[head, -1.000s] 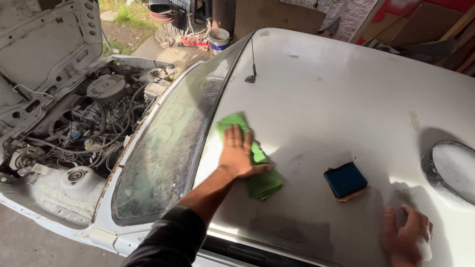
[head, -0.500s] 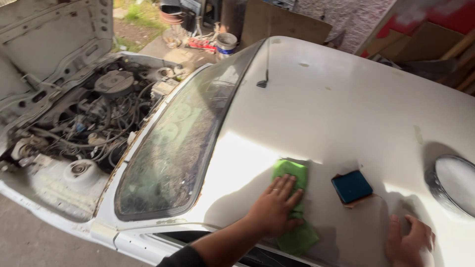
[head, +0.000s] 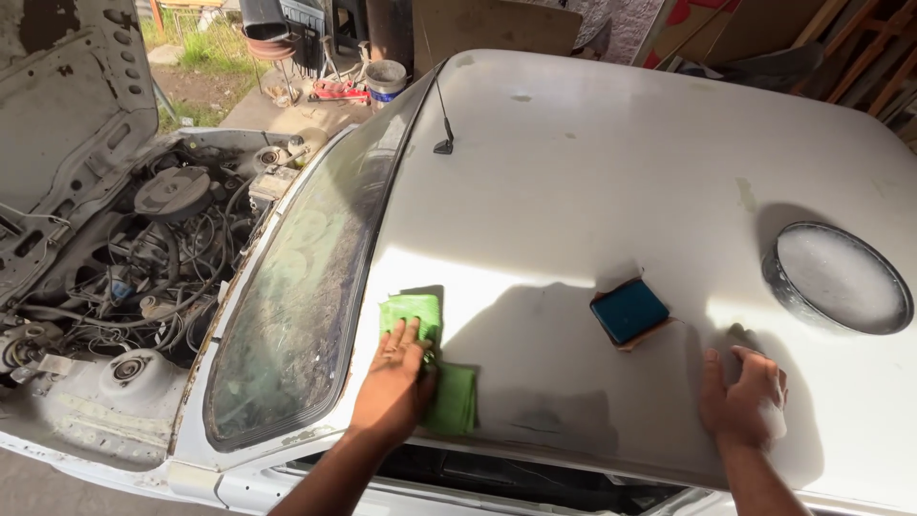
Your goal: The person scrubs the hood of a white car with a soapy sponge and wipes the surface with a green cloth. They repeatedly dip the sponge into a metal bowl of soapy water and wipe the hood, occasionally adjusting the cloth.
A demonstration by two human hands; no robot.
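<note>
My left hand presses flat on a green cloth lying on the white car roof, close to the top edge of the windscreen. My right hand rests on the roof near its side edge, fingers curled over something white that I cannot make out. A blue sponge pad lies on the roof between the two hands. A round dark bowl of white foam stands on the roof to the right, beyond my right hand.
The bonnet is raised at the left, with the engine bay exposed. A short black aerial stands at the roof's front. Buckets and clutter lie on the ground ahead of the car; wooden boards lean at the right.
My left hand has dragged the green cloth across the roof, out to the right and then back left toward the windscreen edge. My right hand has stayed in place on the roof.
</note>
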